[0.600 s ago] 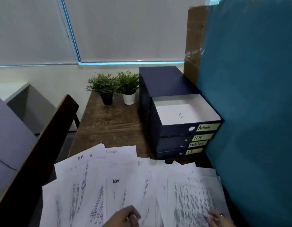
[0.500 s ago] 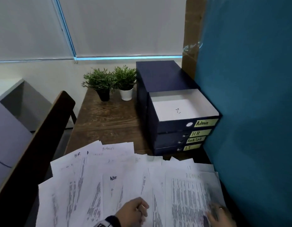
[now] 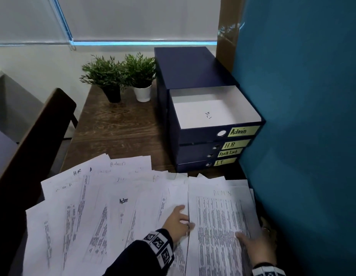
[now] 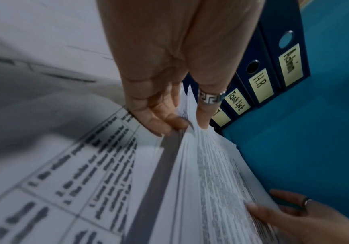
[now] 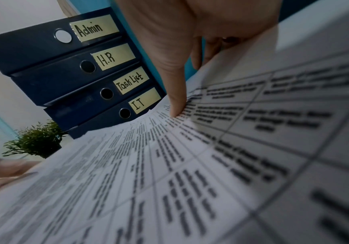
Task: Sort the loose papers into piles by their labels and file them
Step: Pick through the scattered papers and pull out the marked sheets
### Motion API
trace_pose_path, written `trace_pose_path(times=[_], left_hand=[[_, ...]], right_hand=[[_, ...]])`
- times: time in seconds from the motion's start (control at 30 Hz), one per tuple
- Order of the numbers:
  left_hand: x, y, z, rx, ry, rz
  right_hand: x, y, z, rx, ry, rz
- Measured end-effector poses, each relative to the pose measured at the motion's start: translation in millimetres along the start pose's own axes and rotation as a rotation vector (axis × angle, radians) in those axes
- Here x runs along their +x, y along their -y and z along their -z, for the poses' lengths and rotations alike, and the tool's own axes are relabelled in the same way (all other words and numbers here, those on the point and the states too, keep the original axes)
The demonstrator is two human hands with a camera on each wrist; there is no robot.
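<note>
Right now I am pinching the left edge of the sheet marked Admin (image 3: pixel 221 222) with my left hand (image 3: pixel 178 221), thumb and fingertips (image 4: pixel 177 123) closing on what looks like more than one layer, while my right hand (image 3: pixel 258 248) is gripping its right edge, thumb (image 5: pixel 176 105) pressing on the print and the other fingers curling underneath. It is lying at the right end of the fanned loose papers (image 3: pixel 89 212) on the table (image 3: pixel 117 128), just in front of the open Admin drawer (image 3: pixel 217 114). I am risking lifting a neighbour with a different label along with it, since the edges are overlapping, and dragging could scatter the fan.
</note>
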State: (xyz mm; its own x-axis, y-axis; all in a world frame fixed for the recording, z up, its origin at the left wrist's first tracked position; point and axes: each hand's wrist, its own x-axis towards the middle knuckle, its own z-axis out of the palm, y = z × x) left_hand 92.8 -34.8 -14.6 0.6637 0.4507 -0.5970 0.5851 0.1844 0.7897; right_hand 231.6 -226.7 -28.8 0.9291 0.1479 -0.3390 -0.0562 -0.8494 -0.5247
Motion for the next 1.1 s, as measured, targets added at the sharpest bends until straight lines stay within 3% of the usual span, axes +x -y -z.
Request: trace_pose_path(times=[0.1,0.2,0.33,0.47,0.53,0.7,0.87,1.03,1.1], left_hand=[[0.9,-5.1,-7.1,-0.018,0.041,-0.014],[-2.8,-3.7,-7.6,-0.022,0.059,-0.039],[-12.2,-4.9,1.5,-0.194,-0.052,0.003],[-20.5,-3.1,14.3,-0.245,-0.193,-0.053],[-16.3,4.0,22.4,-0.288,-0.205,-0.036],[-10.7,14.6,43.0,-0.439,-0.252,0.015],[-7.4,17.9,50.5,-0.477,-0.261,-0.025],[-11.8,13.5,47.9,-0.471,-0.194,-0.052],[-12.0,12.4,43.5,-0.479,-0.2,-0.039]], right_hand=[[4.7,-2.9,4.3,0.149,-0.018,-0.015],[3.2,-1.0,8.3,0.136,-0.037,-0.016],[2.6,1.6,14.9,-0.073,-0.015,0.081],[3.9,1.9,17.2,0.036,0.013,0.214],[3.3,2.2,20.0,0.158,-0.016,0.277],[-0.6,-3.5,28.4,0.659,0.137,0.142],[18.8,-27.0,26.9,0.814,0.301,0.169],[9.9,-6.2,10.1,0.584,0.35,0.295],[5.2,7.7,-0.2,0.501,0.322,0.262]])
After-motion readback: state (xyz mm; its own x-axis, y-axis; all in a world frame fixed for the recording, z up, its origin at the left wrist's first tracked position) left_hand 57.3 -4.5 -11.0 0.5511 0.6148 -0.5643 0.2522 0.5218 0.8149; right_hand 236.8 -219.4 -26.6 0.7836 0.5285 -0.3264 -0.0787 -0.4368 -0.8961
